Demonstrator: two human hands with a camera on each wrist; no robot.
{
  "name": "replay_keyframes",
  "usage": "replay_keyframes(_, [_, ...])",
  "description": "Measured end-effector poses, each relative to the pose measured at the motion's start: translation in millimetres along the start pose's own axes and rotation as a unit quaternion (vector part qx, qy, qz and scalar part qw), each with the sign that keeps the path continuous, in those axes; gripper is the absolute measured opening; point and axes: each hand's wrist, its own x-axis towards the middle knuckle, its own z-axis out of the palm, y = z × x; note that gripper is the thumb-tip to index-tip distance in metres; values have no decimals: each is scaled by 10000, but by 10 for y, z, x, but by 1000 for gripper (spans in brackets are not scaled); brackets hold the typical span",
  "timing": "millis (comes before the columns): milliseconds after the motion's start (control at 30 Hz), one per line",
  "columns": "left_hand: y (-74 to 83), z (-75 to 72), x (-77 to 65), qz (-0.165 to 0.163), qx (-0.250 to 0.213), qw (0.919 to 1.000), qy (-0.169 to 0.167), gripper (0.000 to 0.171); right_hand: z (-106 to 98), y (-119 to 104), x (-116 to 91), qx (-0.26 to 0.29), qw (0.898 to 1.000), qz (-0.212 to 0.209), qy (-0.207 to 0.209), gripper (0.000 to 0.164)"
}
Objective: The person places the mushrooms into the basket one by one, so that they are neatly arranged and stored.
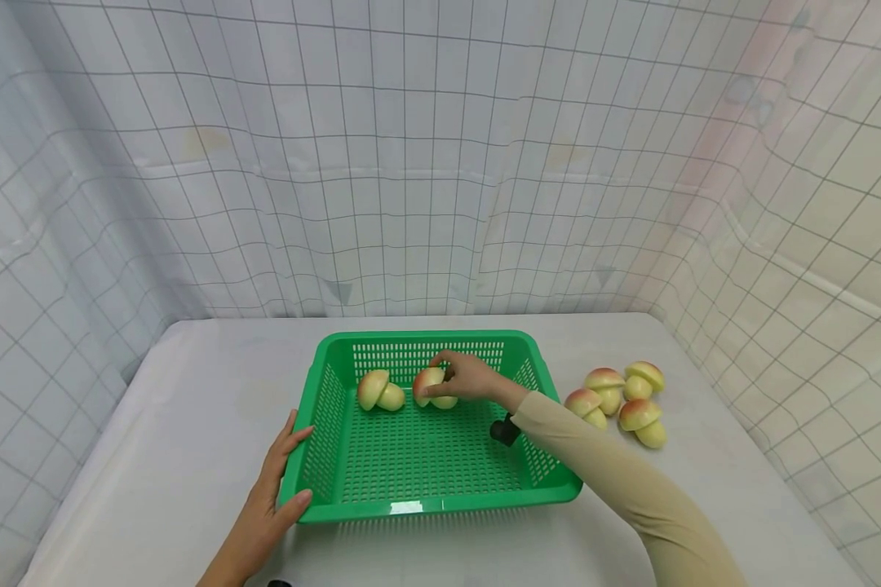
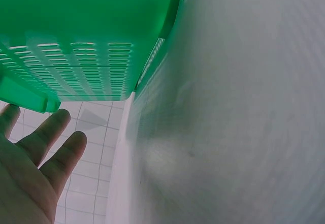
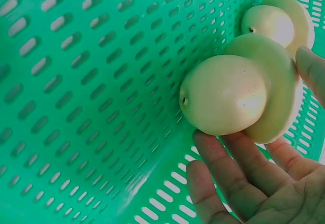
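In the head view, my right hand [image 1: 471,377] is inside a green plastic basket [image 1: 433,505] and holds a toy mushroom [image 1: 427,385] with a yellow stem and red-tinged cap. Thumb and fingers lie around the cap of this mushroom [image 3: 223,94] in the right wrist view. A second toy mushroom [image 1: 373,390] lies to its left in the basket. My left hand [image 1: 267,489] rests at the basket's left front corner, its thumb and fingertips touching the rim. Its fingers [image 2: 51,127] look fairly straight in the left wrist view.
Several more toy mushrooms [image 1: 639,414] lie grouped on the white table [image 1: 712,489], right of the basket. A grid-patterned white curtain [image 1: 440,179] hangs behind the table and along both sides. A black wrist camera [image 1: 505,430] shows under the right sleeve.
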Motion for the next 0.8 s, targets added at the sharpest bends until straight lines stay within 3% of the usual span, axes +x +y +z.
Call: replay_keyframes(800, [20,-8,3,-93,-23,9999,-33,70,-202,49,-71,13,10000,18,-95,57])
